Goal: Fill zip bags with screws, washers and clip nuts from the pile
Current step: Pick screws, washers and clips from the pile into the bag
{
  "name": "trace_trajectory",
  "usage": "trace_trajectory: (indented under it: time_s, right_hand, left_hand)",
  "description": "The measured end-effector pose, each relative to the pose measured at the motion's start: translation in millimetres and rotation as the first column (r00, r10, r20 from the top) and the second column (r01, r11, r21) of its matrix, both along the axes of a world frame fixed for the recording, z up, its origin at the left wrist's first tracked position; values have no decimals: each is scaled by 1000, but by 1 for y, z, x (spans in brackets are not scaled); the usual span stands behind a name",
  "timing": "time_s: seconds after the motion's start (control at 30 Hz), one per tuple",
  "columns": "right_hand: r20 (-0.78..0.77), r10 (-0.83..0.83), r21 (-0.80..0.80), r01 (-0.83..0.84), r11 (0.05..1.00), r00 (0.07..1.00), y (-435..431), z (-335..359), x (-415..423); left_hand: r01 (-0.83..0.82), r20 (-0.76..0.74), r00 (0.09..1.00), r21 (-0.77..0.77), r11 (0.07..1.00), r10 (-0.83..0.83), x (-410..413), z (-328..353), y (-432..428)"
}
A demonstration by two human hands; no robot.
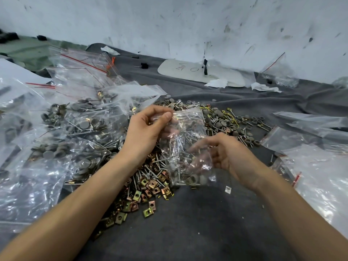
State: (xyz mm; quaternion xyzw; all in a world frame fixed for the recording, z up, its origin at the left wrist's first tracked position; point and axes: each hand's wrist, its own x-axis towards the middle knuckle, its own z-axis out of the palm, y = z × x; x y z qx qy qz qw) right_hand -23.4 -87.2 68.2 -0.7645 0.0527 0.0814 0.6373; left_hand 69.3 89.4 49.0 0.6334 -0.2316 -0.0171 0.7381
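- Along the left edge of the surface, a heap of clear filled zip bags with red seal strips (62, 117) is seen. Many are packed with grey discs and screws.
- The left hand (146, 132) is held over the middle of the surface. The top edge of a small clear zip bag (188, 140) is pinched between its thumb and forefinger, and the other fingers are curled behind.
- The small clear zip bag is held upright between the two hands, just above the pile. Screws and grey discs are gathered in its lower part.
- Beneath the left wrist, brass-coloured square clip nuts (143, 196) and long silver screws (150, 170) are heaped on the dark grey cloth (207, 232) that covers the surface.
- Behind the bag, toward the far edge, grey round washers (218, 117) are scattered among more screws.
- The right hand (229, 157) is placed at the bag's right side. Its fingers are blurred and partly seen through the plastic, so it cannot be told whether the bag is gripped.
- At the right edge, flat empty zip bags (316, 166) are spread.
- At the far edge, a white oval board (188, 72) lies by the smudged wall.
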Motion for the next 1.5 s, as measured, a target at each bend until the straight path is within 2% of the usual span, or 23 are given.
trace_trajectory:
  time_s: [0.07, 0.13, 0.2, 0.3, 0.43, 0.53, 0.6, 0.73, 0.83, 0.97, 1.13, 1.2, 1.3, 1.33, 1.4, 1.47, 1.5]
  right_hand:
    - [-19, -31, 75, 32, 997, 999, -3, 1, 1]
    - [-36, -38, 65, 41, 997, 999, -5, 0, -1]
    - [-81, -5, -32, 3, 999, 997, -4, -1, -2]
    - [-96, 126, -238, -146, 960, 987, 3, -7, -4]
    - [-31, 259, -439, -246, 864, 965, 15, -14, -1]
    - [-24, 309, -636, -253, 729, 951, 22, -20, 2]
    - [-10, 323, -702, -236, 672, 946, 27, -24, 4]
    - [31, 347, -738, -213, 640, 937, 35, -25, 6]
    - [13, 389, -725, -259, 638, 921, 40, -23, 4]
    - [-14, 384, -765, -257, 591, 923, 43, -20, 4]
    - [9, 361, -834, -192, 517, 932, 47, -15, 0]
    - [65, 309, -838, -116, 533, 949, 35, -5, 0]
    - [308, 113, -792, 189, 580, 945, 2, 12, -3]
    - [406, 12, -722, 313, 617, 914, -6, 18, -5]
    - [590, -165, -476, 506, 720, 790, -12, 32, -12]
    - [731, -213, -263, 556, 788, 648, -3, 47, -17]
    - [777, -193, -217, 543, 811, 599, 5, 52, -18]
  left_hand:
    - [-9, 15, 1000, 20, 1000, 8, -1, 0, -2]
    - [-60, 86, 995, 44, 997, 56, -2, -1, -3]
    - [-95, 139, 986, 23, 995, 91, -2, -2, -3]
    - [-98, 170, 980, -42, 994, 103, -4, -2, -2]
    - [-179, 244, 949, -111, 978, 201, -4, -2, -2]
    - [-244, 217, 935, -178, 953, 280, -3, -2, 0]
    - [-263, 203, 931, -206, 942, 304, 0, -2, 2]
    - [-281, 195, 924, -236, 930, 329, 2, -1, 0]
    - [-342, 226, 892, -226, 912, 390, 2, 0, -2]
    - [-375, 240, 876, -208, 903, 419, 1, 0, -2]
    - [-343, 289, 880, -162, 925, 377, -2, 0, -2]
    - [-336, 353, 866, -111, 935, 353, -3, 0, -1]
    - [-328, 513, 806, -27, 944, 294, -4, 0, -3]
    - [-318, 570, 777, -9, 948, 265, -5, 0, -4]
    - [-268, 661, 727, 21, 963, 188, -7, -1, -4]
    - [-225, 730, 674, 58, 973, 112, -9, -1, -3]
    - [-214, 757, 648, 79, 974, 82, -10, 0, -4]
